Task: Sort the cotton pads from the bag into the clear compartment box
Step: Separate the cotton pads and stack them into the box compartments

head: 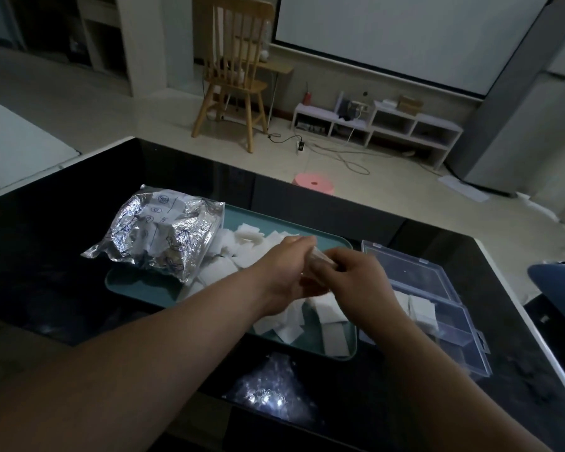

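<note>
Just above the teal tray (137, 285), in the head view, the two hands meet. The left hand (287, 265) and the right hand (356, 278) both pinch one small pale piece (320, 261) between curled fingers (it is too blurred to name with certainty). Loose cotton pads (242, 238) lie on the tray beneath and beyond both hands. The crinkled silver bag (157, 233) rests left of the left hand. The clear compartment box (437, 275) sits just right of the right hand, lid open, with white pads in the compartment beside that wrist.
</note>
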Demonstrator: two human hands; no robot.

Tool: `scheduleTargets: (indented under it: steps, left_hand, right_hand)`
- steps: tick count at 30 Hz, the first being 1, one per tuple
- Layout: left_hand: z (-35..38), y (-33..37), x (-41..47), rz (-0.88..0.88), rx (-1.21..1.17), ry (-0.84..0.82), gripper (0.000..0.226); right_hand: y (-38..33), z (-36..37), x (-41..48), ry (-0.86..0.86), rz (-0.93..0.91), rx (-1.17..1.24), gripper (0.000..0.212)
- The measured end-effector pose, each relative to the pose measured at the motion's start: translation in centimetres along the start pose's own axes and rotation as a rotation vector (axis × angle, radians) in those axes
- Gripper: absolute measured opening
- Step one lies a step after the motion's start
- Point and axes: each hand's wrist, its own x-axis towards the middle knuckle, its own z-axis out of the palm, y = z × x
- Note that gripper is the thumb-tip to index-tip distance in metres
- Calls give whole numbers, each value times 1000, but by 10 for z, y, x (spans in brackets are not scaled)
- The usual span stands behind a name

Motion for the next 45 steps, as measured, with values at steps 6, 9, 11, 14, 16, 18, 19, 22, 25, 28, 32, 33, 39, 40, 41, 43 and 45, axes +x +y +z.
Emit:
scheduleTargets:
  steps: [6, 9, 11, 14, 16, 18, 19, 22, 25, 28, 32, 33, 39, 40, 41, 43, 45]
  left_hand:
    - [-6, 3, 0, -6, -140, 107, 25]
    - [-5, 0, 0, -42, -216, 69, 34]
    - [1, -2, -1, -48, -242, 0, 38]
    - [6, -4, -3, 3, -204, 30, 28]
    - [2, 0, -3, 16, -223, 111, 22]
    - [-7, 3, 0, -1, -180, 197, 26]
    - [-10, 3, 1, -15, -154, 217, 27]
    - [-10, -1, 4, -62, -91, 235, 27]
    - [-6, -5, 3, -94, -39, 243, 26]
    - [-5, -6, -1, -94, -32, 241, 22]
    - [-8, -10, -1, -76, 32, 252, 21]
    - [-9, -12, 0, -70, 55, 258, 21]
    - [-1, -26, 2, -47, 194, 219, 6]
    - [1, -27, 2, -39, 213, 208, 4]
    - [2, -29, 3, -23, 223, 196, 6]
    - [5, -31, 3, 3, 224, 161, 8]
    - [6, -33, 2, 18, 209, 128, 20]
  right_hand:
    - [0, -8, -1, -9, 16, 97, 19]
    - [0, -3, 0, 190, 4, -41, 22]
    - [-3, 3, 1, 194, -118, -256, 27]
    - [-5, 8, 1, -25, -190, -254, 30]
    - [-5, -5, 4, -33, -87, -68, 21]
    - [4, -23, 6, 18, -37, -115, 14]
    - [11, -31, 6, -1, -18, -208, 12]
    - [29, -31, -1, -244, 14, -537, 28]
    - [39, -15, -8, -412, -17, -816, 43]
    - [42, -10, -8, -387, -47, -859, 35]
    - [45, -10, -9, -345, -17, -830, 18]
    - [44, -11, -9, -327, 13, -788, 18]
    - [38, -19, -9, -202, 43, -674, 18]
    - [38, -17, -9, -181, 44, -650, 18]
    - [37, -15, -8, -153, 47, -603, 18]
    - [34, -13, -7, -86, 74, -458, 18]
    - [29, -11, -7, -29, 103, -319, 21]
